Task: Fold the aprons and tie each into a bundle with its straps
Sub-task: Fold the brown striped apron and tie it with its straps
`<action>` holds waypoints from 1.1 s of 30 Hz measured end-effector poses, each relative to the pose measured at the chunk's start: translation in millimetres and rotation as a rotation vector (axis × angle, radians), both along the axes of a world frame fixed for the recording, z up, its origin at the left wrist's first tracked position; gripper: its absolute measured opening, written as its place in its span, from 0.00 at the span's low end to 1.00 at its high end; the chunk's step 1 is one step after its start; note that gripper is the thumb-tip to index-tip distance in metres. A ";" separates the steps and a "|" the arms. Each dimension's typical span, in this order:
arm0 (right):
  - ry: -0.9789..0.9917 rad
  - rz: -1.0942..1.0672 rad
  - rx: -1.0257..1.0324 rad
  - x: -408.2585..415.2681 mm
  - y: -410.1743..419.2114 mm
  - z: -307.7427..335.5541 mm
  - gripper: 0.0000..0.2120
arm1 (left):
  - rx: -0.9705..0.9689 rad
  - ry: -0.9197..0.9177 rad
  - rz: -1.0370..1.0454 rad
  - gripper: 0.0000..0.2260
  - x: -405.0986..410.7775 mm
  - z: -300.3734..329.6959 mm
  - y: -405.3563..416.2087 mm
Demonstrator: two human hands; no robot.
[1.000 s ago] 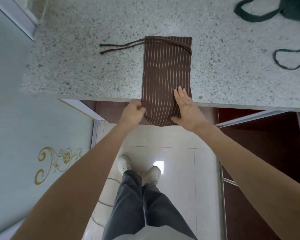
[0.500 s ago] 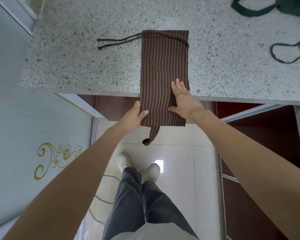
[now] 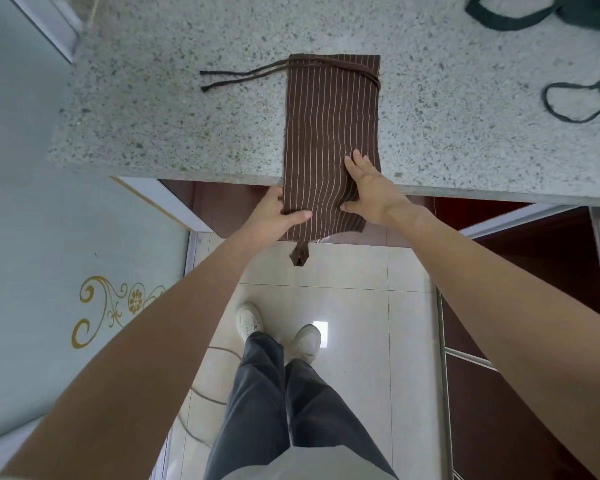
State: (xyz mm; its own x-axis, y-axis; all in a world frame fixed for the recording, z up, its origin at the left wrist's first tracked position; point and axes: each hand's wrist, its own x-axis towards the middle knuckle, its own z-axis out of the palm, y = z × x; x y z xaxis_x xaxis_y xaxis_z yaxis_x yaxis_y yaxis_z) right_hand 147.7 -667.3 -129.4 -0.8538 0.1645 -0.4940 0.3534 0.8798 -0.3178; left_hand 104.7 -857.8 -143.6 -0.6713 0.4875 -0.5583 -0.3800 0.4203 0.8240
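A brown striped apron (image 3: 329,126), folded into a long narrow strip, lies on the speckled stone counter (image 3: 187,109) with its near end hanging over the front edge. Two brown straps (image 3: 243,75) trail left from its far end, and a short strap loop (image 3: 299,255) dangles below the near end. My left hand (image 3: 274,216) pinches the apron's near left edge, thumb on top. On the near right part of the cloth my right hand (image 3: 368,187) presses flat, fingers straight.
A dark green apron (image 3: 520,12) with looped straps (image 3: 568,102) lies at the counter's far right. Below the counter are dark red cabinet fronts (image 3: 499,237) and a pale tiled floor (image 3: 347,306). A light blue panel (image 3: 49,237) stands to the left.
The apron's near end has been drawn further over the counter edge, so the short strap loop now dangles below it. My left hand went from bunched at the edge to pinching the cloth.
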 end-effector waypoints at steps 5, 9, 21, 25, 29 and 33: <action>0.062 -0.087 -0.055 -8.3 0.2 4.7 0.36 | -0.276 0.448 -0.011 0.24 -11.8 5.0 18.3; 0.133 -0.142 -0.060 -21.8 -1.8 9.9 0.31 | -0.665 0.932 -0.278 0.26 -23.6 15.2 35.6; 0.132 -0.134 -0.022 -81.6 31.6 20.9 0.29 | -0.623 0.849 -0.779 0.38 -135.5 23.9 80.3; 0.160 -0.227 0.009 -112.9 45.2 25.2 0.34 | -0.687 0.802 -0.894 0.45 -161.0 24.1 101.8; 0.183 -0.313 0.033 -142.2 61.7 28.4 0.31 | -0.781 0.760 -0.963 0.51 -170.6 22.1 114.8; 0.130 -0.380 0.049 -157.1 71.7 23.4 0.15 | -0.868 0.896 -0.981 0.56 -173.7 23.9 125.4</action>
